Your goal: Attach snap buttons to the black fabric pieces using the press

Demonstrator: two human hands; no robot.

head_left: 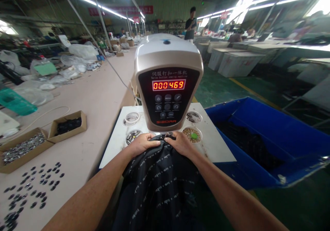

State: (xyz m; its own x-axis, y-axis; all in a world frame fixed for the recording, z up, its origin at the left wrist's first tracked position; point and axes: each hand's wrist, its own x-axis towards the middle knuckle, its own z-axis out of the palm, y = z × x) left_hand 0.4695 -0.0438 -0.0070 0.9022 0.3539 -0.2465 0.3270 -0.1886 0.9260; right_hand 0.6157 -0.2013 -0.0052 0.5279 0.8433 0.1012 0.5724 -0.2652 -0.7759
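Observation:
A black garment with white printed lettering [160, 176] hangs toward me from the button machine [167, 62], whose red display reads 000469. My left hand [144, 144] pinches the garment's upper edge on the left, thumb on top. On the right, my right hand [179, 143] grips the same edge, thumb and fingers close to the middle. Between the two thumbs a small shiny spot shows on the cloth. Both hands are right under the machine head, and the tool there is hidden. Around them, the white machine table [219, 148] has round wells of small metal parts.
At left, a long table [103, 90] carries a carton of metal buttons [23, 150], a carton of black parts [67, 124] and scattered dark discs [33, 186]. A blue bin [278, 131] with dark cloth stands at right. A person [190, 24] stands behind the machine.

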